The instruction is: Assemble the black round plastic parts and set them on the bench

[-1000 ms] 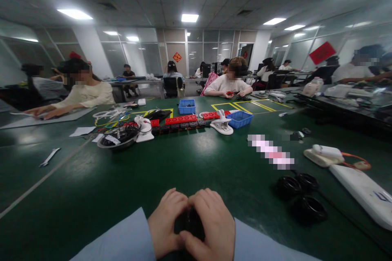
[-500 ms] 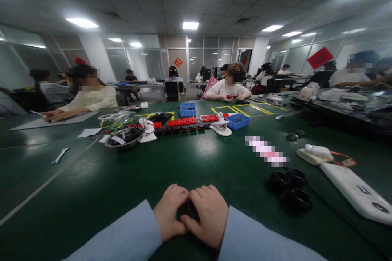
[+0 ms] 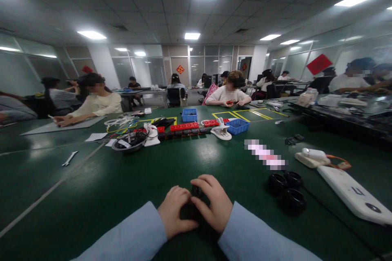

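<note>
Green table (image 3: 128, 189): carries everything here; both hands work at its near edge, centre
Red and black blocks (image 3: 184, 127): rowed across the far part; well apart from the hands, untouched
White device (image 3: 352, 189): lies at right; untouched
Left hand (image 3: 174, 211): fingers curved, thumb spread away from them; whether it has hold of anything in the dark gap, I cannot tell
Right hand (image 3: 214, 200): thumb and forefinger nearly closed, pinching the dark piece (image 3: 196, 191)
Black rings (image 3: 292, 208): three, grouped at right on the table; out of hand
Dark piece: smallest; up front between the hands; handling looks under way, unfinished, since it is gripped rather than laid down; fingers hide its detail
</note>
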`<action>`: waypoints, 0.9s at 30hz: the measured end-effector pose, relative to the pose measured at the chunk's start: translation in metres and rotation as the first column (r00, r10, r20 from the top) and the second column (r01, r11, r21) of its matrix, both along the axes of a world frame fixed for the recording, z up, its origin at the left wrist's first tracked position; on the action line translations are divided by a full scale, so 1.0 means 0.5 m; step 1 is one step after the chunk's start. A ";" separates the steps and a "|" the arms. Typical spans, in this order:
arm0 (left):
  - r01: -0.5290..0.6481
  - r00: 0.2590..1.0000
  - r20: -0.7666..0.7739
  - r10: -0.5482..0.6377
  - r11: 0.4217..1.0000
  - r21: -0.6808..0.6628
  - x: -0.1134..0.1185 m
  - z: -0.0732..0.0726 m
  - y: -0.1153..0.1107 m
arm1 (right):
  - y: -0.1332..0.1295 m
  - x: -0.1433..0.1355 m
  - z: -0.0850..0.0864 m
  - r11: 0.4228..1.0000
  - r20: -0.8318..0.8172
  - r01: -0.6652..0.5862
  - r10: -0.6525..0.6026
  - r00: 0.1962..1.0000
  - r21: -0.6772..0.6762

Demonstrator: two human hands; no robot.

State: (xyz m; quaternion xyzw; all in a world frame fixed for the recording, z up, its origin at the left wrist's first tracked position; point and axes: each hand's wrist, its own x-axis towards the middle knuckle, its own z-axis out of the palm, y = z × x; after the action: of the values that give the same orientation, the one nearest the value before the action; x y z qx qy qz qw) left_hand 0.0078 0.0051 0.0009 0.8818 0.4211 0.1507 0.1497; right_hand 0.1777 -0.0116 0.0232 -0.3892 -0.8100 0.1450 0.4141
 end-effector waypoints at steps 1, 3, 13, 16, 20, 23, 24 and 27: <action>0.000 1.000 0.005 0.000 1.000 0.001 -0.001 0.000 -0.001 | 0.007 0.003 -0.005 0.999 -0.064 0.037 -0.037 0.997 -0.003; -0.007 0.999 0.033 0.007 1.000 0.009 -0.002 0.000 -0.003 | 0.023 0.009 -0.014 0.993 -0.178 0.119 -0.121 0.977 -0.021; -0.055 0.996 0.076 0.054 0.998 0.006 -0.003 0.004 -0.009 | 0.047 0.053 0.015 0.946 -0.309 0.291 -0.321 0.895 -0.140; -0.045 0.997 0.063 0.045 0.999 -0.008 -0.004 0.004 -0.009 | 0.033 0.072 0.018 0.939 -0.153 0.292 -0.320 0.935 -0.184; -0.044 0.997 0.058 0.045 0.999 -0.013 -0.003 0.006 -0.009 | 0.011 0.096 -0.003 0.884 0.259 0.379 -0.312 0.914 -0.273; -0.042 0.997 0.060 0.044 0.999 -0.024 -0.001 0.009 -0.010 | -0.001 0.108 -0.017 0.843 0.407 0.459 -0.328 0.853 -0.283; -0.044 0.997 0.060 0.046 0.999 -0.030 0.000 0.011 -0.011 | -0.004 0.110 -0.019 0.835 0.431 0.478 -0.339 0.836 -0.271; -0.064 0.996 0.064 0.067 0.997 -0.048 0.002 0.015 -0.014 | -0.009 0.109 -0.017 0.841 0.467 0.500 -0.365 0.805 -0.205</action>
State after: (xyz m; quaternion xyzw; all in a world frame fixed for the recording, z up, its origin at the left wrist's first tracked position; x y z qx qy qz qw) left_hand 0.0088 -0.0018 0.0086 0.8585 0.4480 0.1744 0.1788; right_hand 0.2320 -0.0163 0.0144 -0.6487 -0.7319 0.0891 0.1888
